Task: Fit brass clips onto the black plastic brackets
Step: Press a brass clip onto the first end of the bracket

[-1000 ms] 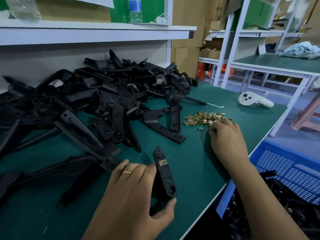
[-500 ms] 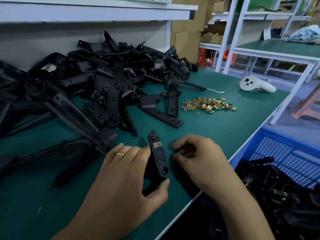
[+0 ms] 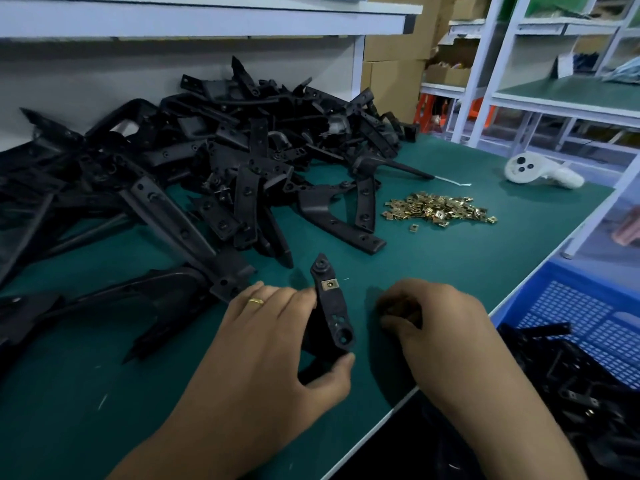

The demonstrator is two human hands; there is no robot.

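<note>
My left hand [image 3: 273,344] grips a black plastic bracket [image 3: 330,306] upright near the table's front edge; one brass clip [image 3: 329,283] sits fitted near the bracket's top. My right hand [image 3: 433,327] is just right of the bracket with its fingers curled in; something small and brassy shows dimly between the fingertips, hard to make out. A loose heap of brass clips [image 3: 438,211] lies farther back on the green mat. A big pile of black brackets [image 3: 207,174] fills the left and back of the table.
A white handheld controller [image 3: 540,173] lies at the back right of the green table [image 3: 467,271]. A blue crate [image 3: 585,306] with black brackets in it stands below the table's right edge. A white shelf runs overhead at the back.
My right hand left the clip heap and came back beside the bracket, fingers curled. My left hand kept hold of the bracket. The view tilted down a little.
</note>
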